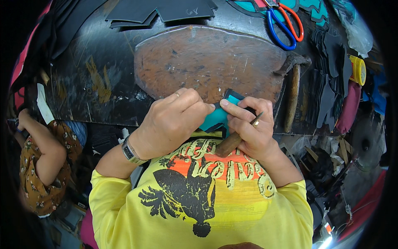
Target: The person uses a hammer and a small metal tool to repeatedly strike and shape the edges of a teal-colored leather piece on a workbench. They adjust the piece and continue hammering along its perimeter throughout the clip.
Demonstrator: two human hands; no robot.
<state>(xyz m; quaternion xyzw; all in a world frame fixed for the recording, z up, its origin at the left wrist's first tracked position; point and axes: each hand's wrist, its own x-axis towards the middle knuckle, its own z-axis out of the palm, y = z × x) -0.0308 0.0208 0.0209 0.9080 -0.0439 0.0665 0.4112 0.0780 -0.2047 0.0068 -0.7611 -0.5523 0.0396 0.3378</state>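
Both of my hands meet over the near edge of the work table, around a small teal piece with black edging (215,119). My left hand (176,121) is closed, its thumb and fingertips pinching the upper left edge of that piece. On the other side, my right hand (253,129) presses the piece between thumb and fingers. That same hand also keeps an awl (229,144) in its grip, the wooden handle pointing down toward my shirt and the metal point up to the right. The lower part of the piece hangs close to my shirt.
A worn brown board (203,62) lies on the dark table (114,83). Right of it rest a wooden-handled hammer (294,93) and stacked black pieces (325,79). Scissors (284,31) and black sheets (178,10) lie at the back. Another person's arm (49,159) is at left.
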